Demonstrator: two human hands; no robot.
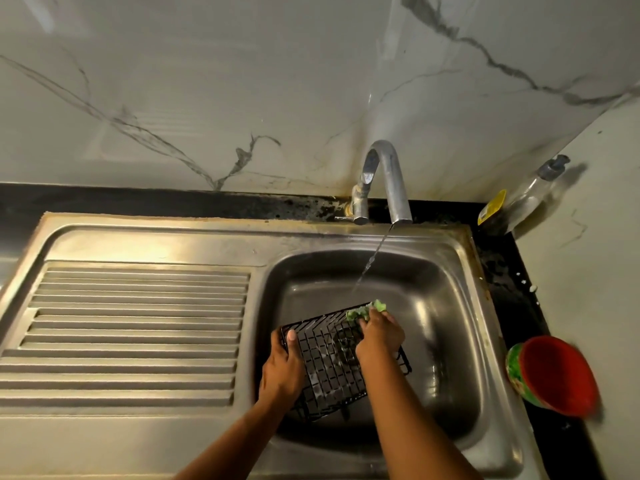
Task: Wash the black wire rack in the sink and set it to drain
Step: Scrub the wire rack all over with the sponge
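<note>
The black wire rack point(325, 362) lies tilted inside the steel sink point(450, 306), soapy in patches. My left hand point(282, 365) grips its left edge, thumb over the rim. My right hand point(379, 336) holds a green scrubber point(363, 311) and presses it on the rack's far right corner. Water runs from the tap point(384, 181) in a thin stream into the basin just beyond the scrubber.
A ribbed steel draining board point(138, 327) stretches left of the basin. On the black counter at the right stand a red bowl point(557, 375) and a clear soap dispenser bottle point(519, 202) in the corner. Marble wall panels rise behind.
</note>
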